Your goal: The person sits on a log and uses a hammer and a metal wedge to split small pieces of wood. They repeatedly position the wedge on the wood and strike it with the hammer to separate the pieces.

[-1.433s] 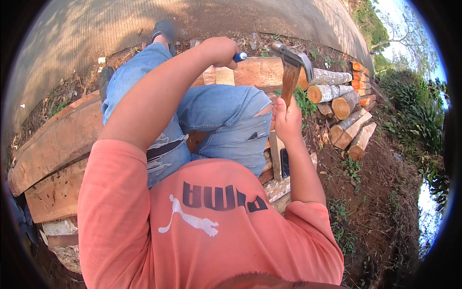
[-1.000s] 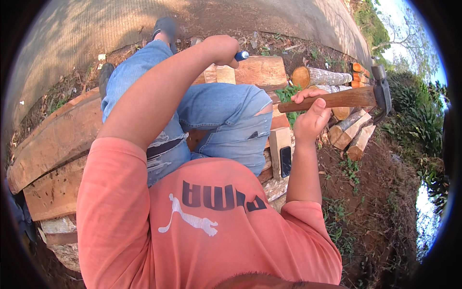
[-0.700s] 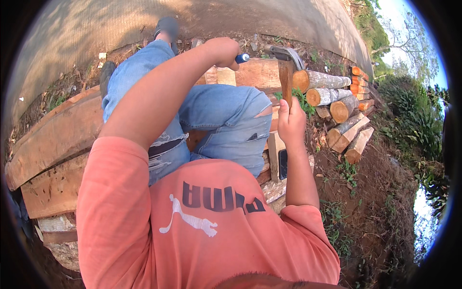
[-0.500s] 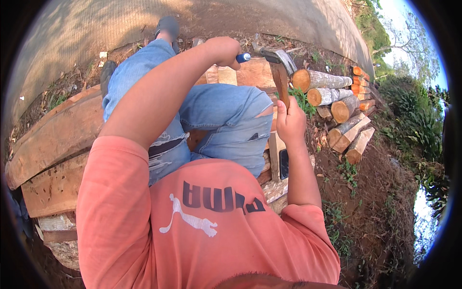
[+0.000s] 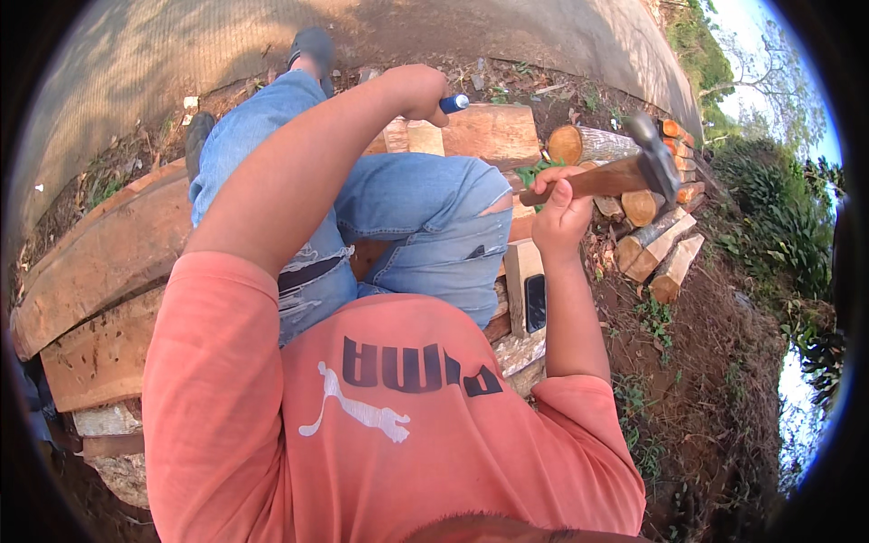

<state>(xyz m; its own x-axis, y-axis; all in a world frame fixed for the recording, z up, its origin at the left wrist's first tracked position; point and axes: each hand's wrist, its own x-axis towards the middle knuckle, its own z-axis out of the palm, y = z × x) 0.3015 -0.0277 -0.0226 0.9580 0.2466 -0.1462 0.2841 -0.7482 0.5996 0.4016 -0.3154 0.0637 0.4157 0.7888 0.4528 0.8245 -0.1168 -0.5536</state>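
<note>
My left hand (image 5: pixel 419 93) is closed around a blue-handled tool (image 5: pixel 454 104); only its pale-capped end shows, pointing right, and its working end is hidden. My right hand (image 5: pixel 561 215) grips the wooden handle of a hammer (image 5: pixel 611 177). The hammer's metal head is out to the right, slightly blurred and well apart from the blue handle. Beyond my bent knee, a reddish wooden plank (image 5: pixel 496 134) lies below and right of the blue handle. Paler wood (image 5: pixel 424 138) shows just under my left hand.
Cut logs (image 5: pixel 639 208) are stacked to the right. A phone (image 5: pixel 535 302) rests against a wood block (image 5: pixel 519 271) by my right forearm. Thick timber slabs (image 5: pixel 100 258) lie on the left. My jeans-clad legs (image 5: pixel 407 204) cross the middle. Paved ground (image 5: pixel 425 41) stretches beyond.
The hammer has swung right, away from the blue handle's end, and its handle now lies nearly level. My right wrist has turned with it. My left hand has barely moved.
</note>
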